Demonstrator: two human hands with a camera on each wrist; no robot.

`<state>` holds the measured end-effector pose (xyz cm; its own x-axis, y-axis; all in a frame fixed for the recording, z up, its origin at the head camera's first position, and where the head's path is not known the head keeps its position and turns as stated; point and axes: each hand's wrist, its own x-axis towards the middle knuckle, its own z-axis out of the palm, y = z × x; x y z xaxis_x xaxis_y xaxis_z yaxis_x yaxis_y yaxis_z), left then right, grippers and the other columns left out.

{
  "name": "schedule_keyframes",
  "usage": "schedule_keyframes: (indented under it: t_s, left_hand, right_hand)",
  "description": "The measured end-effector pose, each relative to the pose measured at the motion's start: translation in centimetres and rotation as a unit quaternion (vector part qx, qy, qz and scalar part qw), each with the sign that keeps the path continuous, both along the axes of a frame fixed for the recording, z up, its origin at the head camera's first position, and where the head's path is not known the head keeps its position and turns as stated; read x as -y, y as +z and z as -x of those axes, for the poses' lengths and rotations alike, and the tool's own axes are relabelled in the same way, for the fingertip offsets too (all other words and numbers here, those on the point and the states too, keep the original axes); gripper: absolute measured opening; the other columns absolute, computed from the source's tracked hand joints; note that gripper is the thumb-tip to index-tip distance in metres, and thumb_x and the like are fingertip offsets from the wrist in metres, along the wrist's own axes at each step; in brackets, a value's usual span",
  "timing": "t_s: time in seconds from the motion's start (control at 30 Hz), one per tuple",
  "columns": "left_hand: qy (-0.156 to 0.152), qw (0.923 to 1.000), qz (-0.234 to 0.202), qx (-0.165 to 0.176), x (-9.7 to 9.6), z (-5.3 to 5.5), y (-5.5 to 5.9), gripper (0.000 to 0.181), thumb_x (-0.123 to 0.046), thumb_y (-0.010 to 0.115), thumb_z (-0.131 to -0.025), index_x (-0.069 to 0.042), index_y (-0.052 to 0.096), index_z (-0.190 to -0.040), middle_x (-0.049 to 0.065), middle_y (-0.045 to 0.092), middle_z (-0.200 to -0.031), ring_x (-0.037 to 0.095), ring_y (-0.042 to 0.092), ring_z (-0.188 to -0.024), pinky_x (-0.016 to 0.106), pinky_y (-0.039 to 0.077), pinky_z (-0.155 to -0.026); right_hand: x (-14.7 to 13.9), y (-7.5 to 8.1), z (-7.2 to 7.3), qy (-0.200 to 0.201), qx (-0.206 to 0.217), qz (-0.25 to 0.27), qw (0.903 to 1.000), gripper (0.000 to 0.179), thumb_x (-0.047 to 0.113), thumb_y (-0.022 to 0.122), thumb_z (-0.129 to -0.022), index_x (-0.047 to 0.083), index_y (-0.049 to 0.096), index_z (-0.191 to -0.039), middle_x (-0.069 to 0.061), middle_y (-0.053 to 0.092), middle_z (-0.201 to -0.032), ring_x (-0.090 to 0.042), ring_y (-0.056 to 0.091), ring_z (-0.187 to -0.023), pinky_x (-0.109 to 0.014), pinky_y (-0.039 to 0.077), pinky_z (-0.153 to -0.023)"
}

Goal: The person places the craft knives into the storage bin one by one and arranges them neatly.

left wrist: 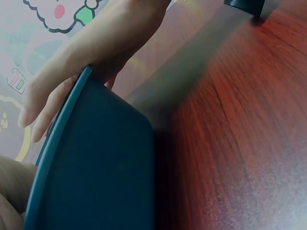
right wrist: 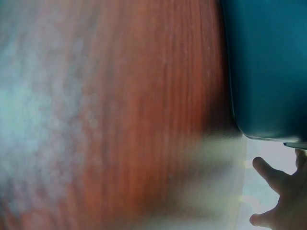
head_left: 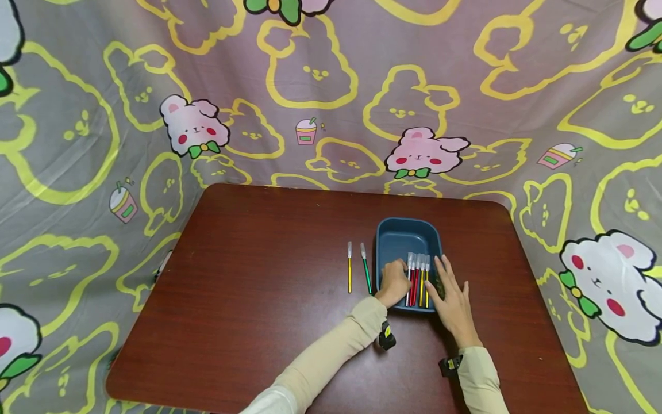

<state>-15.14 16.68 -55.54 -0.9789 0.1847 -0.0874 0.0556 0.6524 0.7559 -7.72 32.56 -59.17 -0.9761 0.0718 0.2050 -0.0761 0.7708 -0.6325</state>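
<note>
A blue rectangular box (head_left: 405, 238) stands on the table. Several craft knives (head_left: 423, 282) with clear caps and silver, red and yellow handles lie side by side in its near right part. My left hand (head_left: 394, 283) reaches into the box with bent fingers, its fingertips beside the silver craft knife (head_left: 409, 276); whether they pinch it is hidden. At the right rim, my right hand (head_left: 455, 302) has its fingers spread, its thumb reaching over the rim toward the row. Outside, left of the box, lie a yellow craft knife (head_left: 349, 270) and a green craft knife (head_left: 366, 273).
The brown wooden table (head_left: 258, 287) has rounded corners. A patterned curtain (head_left: 341, 75) hangs behind it and along its sides. Beside the right hand, something dark and mottled shows at the box's inner right side. Each wrist wears a small black camera (head_left: 386, 336).
</note>
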Motion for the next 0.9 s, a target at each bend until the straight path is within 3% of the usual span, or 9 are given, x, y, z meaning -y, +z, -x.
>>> schedule_keyframes:
  t_s: [0.4, 0.63, 0.9]
  left_hand:
    - [0.004, 0.9999, 0.005, -0.014, -0.45, -0.21, -0.54, 0.031, 0.004, 0.088, -0.073, -0.001, 0.075, -0.101, 0.012, 0.077, -0.094, 0.032, 0.073, -0.095, 0.036, 0.057, -0.084]
    - [-0.004, 0.9998, 0.005, -0.018, -0.31, -0.33, -0.04, 0.029, 0.006, 0.085, -0.075, 0.001, 0.075, -0.102, 0.016, 0.077, -0.095, 0.035, 0.074, -0.094, 0.037, 0.06, -0.08]
    - [-0.002, 1.0, 0.004, -0.006, -0.3, 0.04, -0.31, 0.032, 0.011, 0.079, -0.076, 0.003, 0.076, -0.107, 0.014, 0.078, -0.1, 0.032, 0.074, -0.099, 0.033, 0.06, -0.08]
  right_hand:
    - [-0.09, -0.1, 0.06, -0.001, 0.002, 0.001, 1.0, 0.069, 0.035, 0.058, -0.108, 0.022, 0.028, -0.169, -0.01, 0.019, -0.176, -0.054, 0.041, -0.145, -0.086, 0.005, -0.112]
    - [-0.08, -0.14, 0.08, -0.002, -0.002, 0.002, 1.0, 0.068, 0.034, 0.059, -0.108, 0.02, 0.03, -0.168, -0.011, 0.021, -0.175, -0.054, 0.041, -0.144, -0.086, 0.006, -0.111]
    - [0.04, -0.05, 0.11, -0.002, -0.002, 0.005, 1.0, 0.068, 0.033, 0.06, -0.108, 0.016, 0.032, -0.167, -0.013, 0.022, -0.175, -0.054, 0.04, -0.145, -0.086, 0.006, -0.111]
